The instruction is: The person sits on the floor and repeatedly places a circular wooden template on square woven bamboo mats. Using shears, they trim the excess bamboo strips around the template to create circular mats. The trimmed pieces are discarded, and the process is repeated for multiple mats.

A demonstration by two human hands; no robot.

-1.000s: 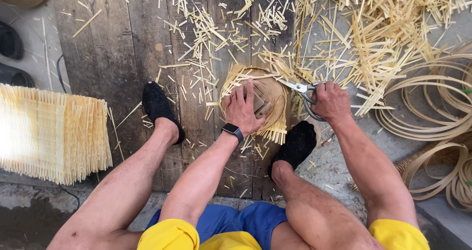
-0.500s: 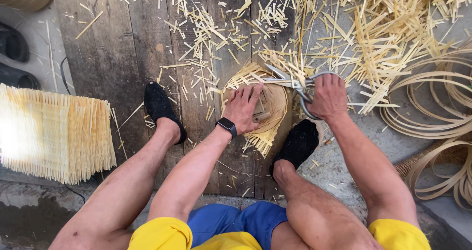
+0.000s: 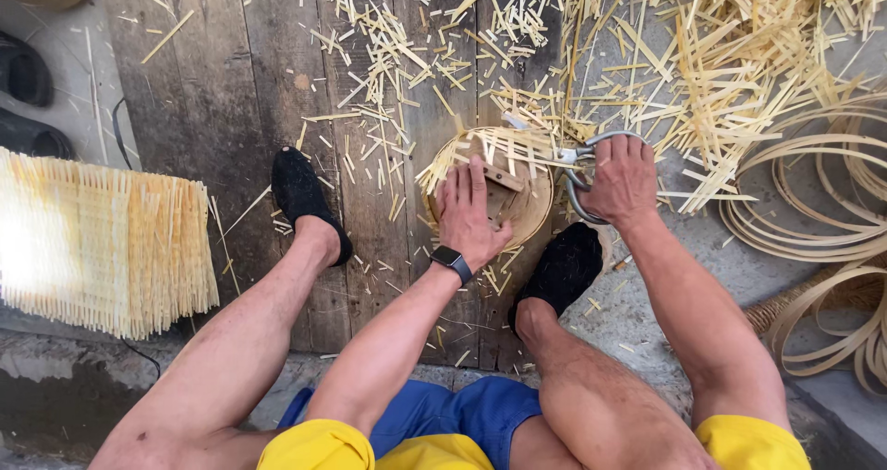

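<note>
Shears (image 3: 580, 160) blades hidden under strips; right hand (image 3: 625, 180) grip round handles, left hand (image 3: 469, 213) flat.

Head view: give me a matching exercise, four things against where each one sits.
Things:
1. round bamboo basket
2. metal shears
3. flat woven mat
4. coiled strips

Places:
A. far right, on the ground
B. in the right hand
C. under the left hand, between the feet
D. far left, beside the planks

Pairs: 1-C, 2-B, 3-D, 4-A
</note>
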